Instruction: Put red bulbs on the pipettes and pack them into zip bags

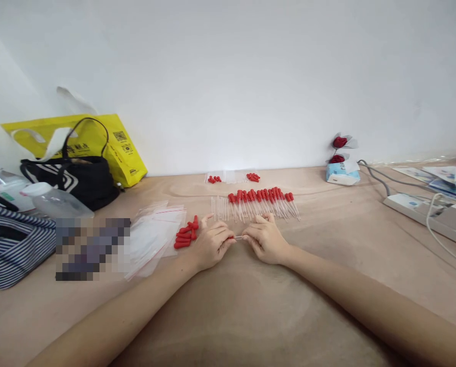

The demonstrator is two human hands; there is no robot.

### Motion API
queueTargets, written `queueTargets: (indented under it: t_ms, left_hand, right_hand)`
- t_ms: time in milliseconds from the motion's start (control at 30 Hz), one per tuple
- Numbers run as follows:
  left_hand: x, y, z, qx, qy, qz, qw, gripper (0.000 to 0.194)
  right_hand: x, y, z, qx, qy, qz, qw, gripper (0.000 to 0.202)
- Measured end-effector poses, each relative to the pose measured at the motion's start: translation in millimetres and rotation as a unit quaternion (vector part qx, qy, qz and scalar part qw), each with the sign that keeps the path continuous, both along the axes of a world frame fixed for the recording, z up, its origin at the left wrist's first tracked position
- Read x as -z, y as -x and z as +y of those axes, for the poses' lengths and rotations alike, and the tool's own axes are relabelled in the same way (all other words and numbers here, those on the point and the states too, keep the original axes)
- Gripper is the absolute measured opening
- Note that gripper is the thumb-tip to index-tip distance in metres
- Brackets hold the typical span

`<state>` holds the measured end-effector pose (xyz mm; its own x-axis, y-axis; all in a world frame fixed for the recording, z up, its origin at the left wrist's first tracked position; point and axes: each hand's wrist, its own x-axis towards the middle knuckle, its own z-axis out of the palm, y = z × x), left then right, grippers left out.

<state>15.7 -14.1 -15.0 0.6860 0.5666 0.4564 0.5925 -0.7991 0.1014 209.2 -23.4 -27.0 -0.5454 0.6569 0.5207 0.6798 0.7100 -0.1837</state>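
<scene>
My left hand [213,245] pinches a red rubber dropper bulb, mostly hidden by the fingers. Opposite it, my right hand [265,238] grips a thin clear dropper tube [239,237], whose short bare length shows between the two hands, its end at the bulb. Just beyond the hands lies a row of droppers [264,201] with red bulbs on their far ends. Several bare clear tubes [220,208] lie at the row's left end. Beside my left wrist is a pile of loose red bulbs [186,233] on a plastic bag.
Clear zip bags [151,234] lie to the left, near a striped pouch [17,250], a plastic bottle [59,200], a black bag [73,178] and a yellow bag [124,153]. Bagged red bulbs [253,177] sit by the wall. Rightward are a tissue pack [343,174] and a power strip [434,216].
</scene>
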Motion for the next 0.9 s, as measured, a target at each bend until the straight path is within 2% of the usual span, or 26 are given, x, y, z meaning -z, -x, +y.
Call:
queueTargets:
  t_ms: [133, 267, 333, 567, 900]
  left_hand:
    - [-0.3, 2.2, 1.3, -0.017, 0.007, -0.005, 1.0, 0.017]
    - [-0.8, 8.6, 3.1, -0.072, -0.017, -0.023, 0.997, 0.026]
    - [-1.4, 10.5, 2.4, -0.087, -0.025, -0.03, 0.995, 0.022]
    - [-1.6, 4.3, -2.8, -0.06, 0.003, -0.039, 0.997, 0.016]
    - [-1.0, 2.8, -3.8, -0.054, 0.004, -0.035, 0.998, 0.016]
  right_hand:
    - [0.2, -2.6, 1.9, 0.013, 0.038, 0.014, 0.999, 0.022]
    - [1.1, -10.0, 3.2, 0.033, 0.042, 0.048, 0.997, 0.022]
    - [1.7, -13.7, 2.8, 0.031, 0.039, 0.068, 0.996, 0.022]
    - [1.7, -12.3, -0.1, 0.005, 0.022, 0.082, 0.996, 0.021]
    - [1.7, -3.3, -1.8, 0.013, 0.007, 0.054, 0.998, 0.024]
